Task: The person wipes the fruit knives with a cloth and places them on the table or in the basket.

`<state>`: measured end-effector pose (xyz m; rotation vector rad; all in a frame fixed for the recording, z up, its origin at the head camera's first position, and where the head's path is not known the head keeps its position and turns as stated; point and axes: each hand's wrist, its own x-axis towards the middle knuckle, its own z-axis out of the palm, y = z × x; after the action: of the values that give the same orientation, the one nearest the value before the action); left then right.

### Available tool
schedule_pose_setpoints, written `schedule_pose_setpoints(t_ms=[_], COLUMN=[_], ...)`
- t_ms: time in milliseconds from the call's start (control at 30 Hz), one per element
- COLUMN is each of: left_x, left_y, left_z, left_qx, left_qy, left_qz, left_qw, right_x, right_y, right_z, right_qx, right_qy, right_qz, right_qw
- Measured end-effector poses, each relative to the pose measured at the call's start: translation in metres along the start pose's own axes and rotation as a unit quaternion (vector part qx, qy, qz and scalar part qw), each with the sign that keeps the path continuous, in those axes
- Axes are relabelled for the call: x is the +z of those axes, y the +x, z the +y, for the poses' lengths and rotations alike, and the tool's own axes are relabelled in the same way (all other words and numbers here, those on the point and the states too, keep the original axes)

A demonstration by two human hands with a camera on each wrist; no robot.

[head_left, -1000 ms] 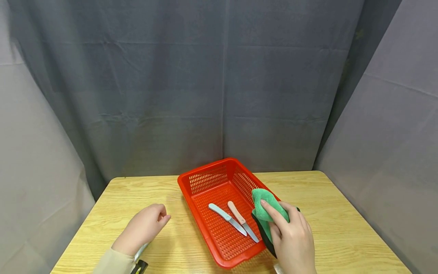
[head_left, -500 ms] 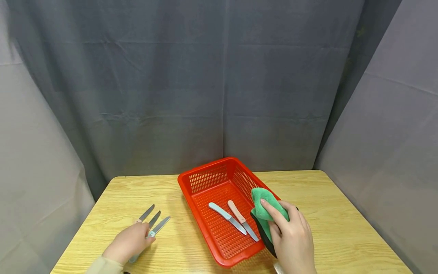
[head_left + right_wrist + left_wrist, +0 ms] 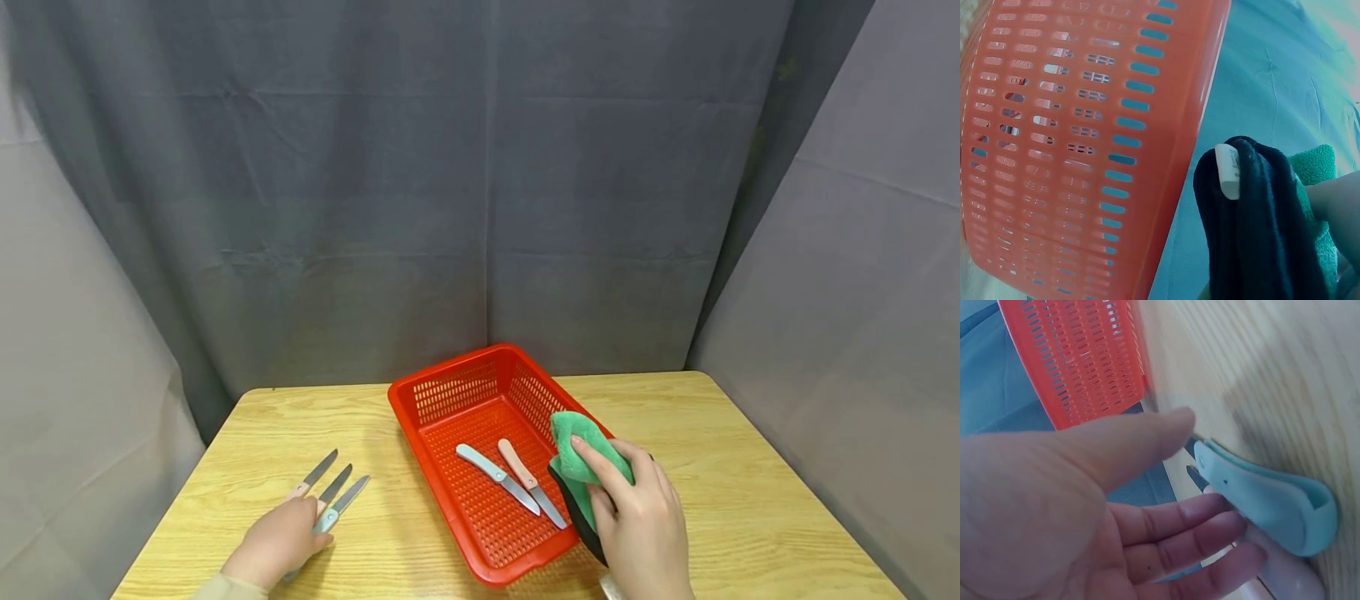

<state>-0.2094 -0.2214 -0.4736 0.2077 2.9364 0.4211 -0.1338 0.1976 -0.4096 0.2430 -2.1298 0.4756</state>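
Observation:
Three small knives lie side by side on the table's left, blades pointing away: one with a light-blue handle (image 3: 326, 522), the others with pinkish handles. Over their handles is my left hand (image 3: 273, 537), thumb held apart. In the left wrist view its fingertips are right at the light-blue handle (image 3: 1260, 494) and a pale pink handle (image 3: 1288, 572), fingers loosely bent. My right hand (image 3: 647, 525) grips a folded green cloth (image 3: 581, 450) with a black side, at the basket's right rim. A white tag (image 3: 1227, 172) shows on the cloth's black side.
A red plastic basket (image 3: 431, 492) stands mid-table. Inside lie a light-blue-handled knife (image 3: 480, 461) and a pink-handled knife (image 3: 517, 463), both unfolded. Grey curtains (image 3: 360, 208) enclose the table at the back and sides.
My left hand has moved down and left from beside the basket to the knife handles, bringing the three blades into view. My right hand and the cloth have stayed put.

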Motion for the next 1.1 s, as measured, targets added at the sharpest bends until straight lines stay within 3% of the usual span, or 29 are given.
schedule_pose_setpoints(t_ms=[367, 633, 1100], left_x=[0.005, 0.006, 0.008], left_y=[0.005, 0.008, 0.01], left_z=[0.004, 0.003, 0.0], left_qx=[-0.016, -0.036, -0.013], left_qy=[0.026, 0.04, 0.03], left_qz=[-0.024, -0.013, 0.022], left_qw=[0.9993, 0.9985, 0.9992], right_x=[0.001, 0.001, 0.002], right_y=[-0.001, 0.0, 0.0], right_z=[0.001, -0.001, 0.0], right_qx=[0.003, -0.001, -0.005], right_qy=[0.002, -0.003, -0.006], right_qz=[0.0, 0.005, 0.013], right_qw=[1.0, 1.0, 0.9999])
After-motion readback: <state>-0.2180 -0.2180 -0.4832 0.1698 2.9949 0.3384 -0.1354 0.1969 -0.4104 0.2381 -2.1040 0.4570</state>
